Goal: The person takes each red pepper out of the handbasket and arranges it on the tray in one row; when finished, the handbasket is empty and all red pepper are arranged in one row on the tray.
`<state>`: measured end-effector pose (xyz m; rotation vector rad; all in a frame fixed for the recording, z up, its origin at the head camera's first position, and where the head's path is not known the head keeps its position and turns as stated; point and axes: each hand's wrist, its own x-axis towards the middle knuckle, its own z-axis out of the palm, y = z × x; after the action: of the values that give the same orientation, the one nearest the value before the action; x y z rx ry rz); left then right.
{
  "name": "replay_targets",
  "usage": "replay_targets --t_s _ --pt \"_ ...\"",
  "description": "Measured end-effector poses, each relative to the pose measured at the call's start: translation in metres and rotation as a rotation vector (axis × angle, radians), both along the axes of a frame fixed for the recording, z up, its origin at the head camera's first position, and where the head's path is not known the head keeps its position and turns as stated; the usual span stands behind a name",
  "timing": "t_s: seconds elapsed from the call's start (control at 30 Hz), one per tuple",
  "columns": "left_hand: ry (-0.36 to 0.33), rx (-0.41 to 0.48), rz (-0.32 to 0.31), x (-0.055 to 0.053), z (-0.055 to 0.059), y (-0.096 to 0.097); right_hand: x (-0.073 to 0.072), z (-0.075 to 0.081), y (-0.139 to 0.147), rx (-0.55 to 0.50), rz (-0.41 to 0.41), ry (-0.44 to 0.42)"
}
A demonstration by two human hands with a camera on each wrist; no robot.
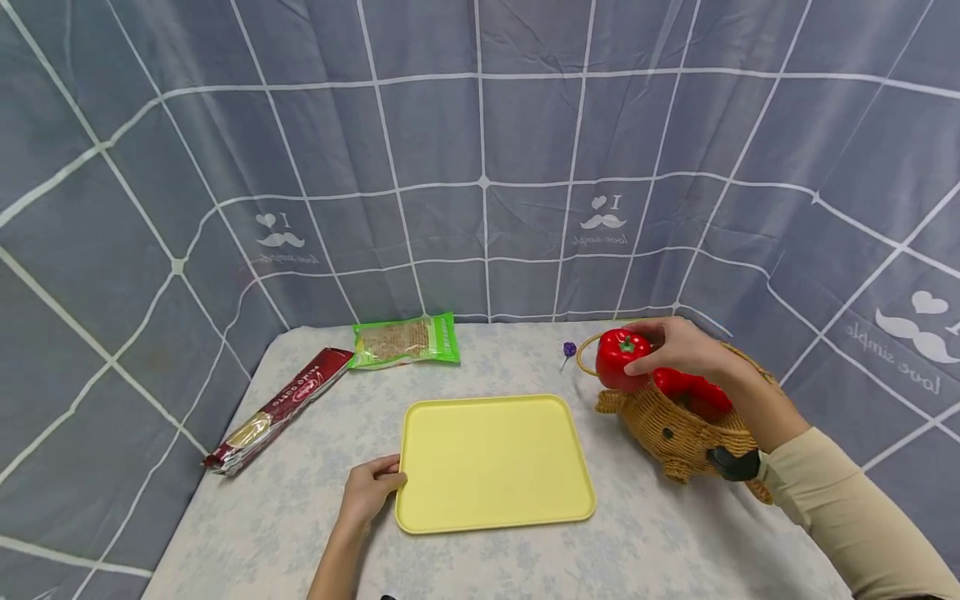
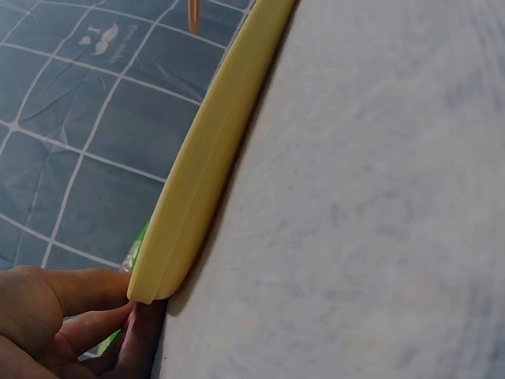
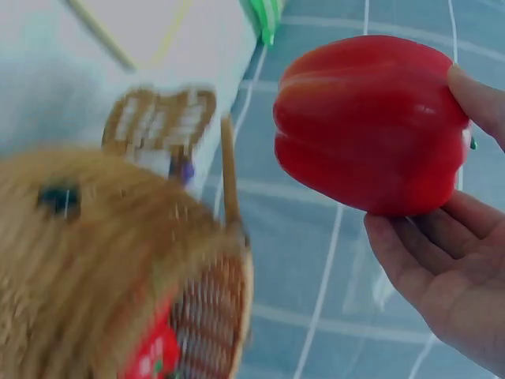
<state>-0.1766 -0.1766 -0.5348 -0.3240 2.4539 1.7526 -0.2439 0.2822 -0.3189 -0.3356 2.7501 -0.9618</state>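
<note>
A red bell pepper (image 1: 617,367) is held by my right hand (image 1: 678,346), thumb on one side and fingers on the other, raised at the left rim of a wicker basket (image 1: 656,429) shaped like an animal. In the right wrist view the pepper (image 3: 363,126) appears whole, apart from the basket (image 3: 95,253). More red items (image 1: 693,392) lie inside, partly hidden by my arm. My left hand (image 1: 367,493) pinches the left edge of a yellow rectangular tray (image 1: 495,467) lying on the table. The left wrist view shows thumb and fingers at the rim (image 2: 189,197).
A long maroon packet (image 1: 281,412) lies at the left, touching or near a green-edged clear packet (image 1: 405,342) at the back. A small purple lollipop (image 1: 569,348) lies left of the basket handle. Grey checked curtain (image 1: 480,167) surrounds the table's back and sides.
</note>
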Motion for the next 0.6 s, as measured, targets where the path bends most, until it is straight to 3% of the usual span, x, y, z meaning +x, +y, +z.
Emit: replay_targets --t_s 0.33,0.6 --pt "0.011 0.001 0.013 0.001 -0.002 0.000 -0.029 -0.038 -0.070 -0.164 0.096 -0.050" --pt "0.037 0.014 0.005 0.000 -0.004 0.000 -0.041 -0.067 -0.132 -0.250 0.129 -0.086"
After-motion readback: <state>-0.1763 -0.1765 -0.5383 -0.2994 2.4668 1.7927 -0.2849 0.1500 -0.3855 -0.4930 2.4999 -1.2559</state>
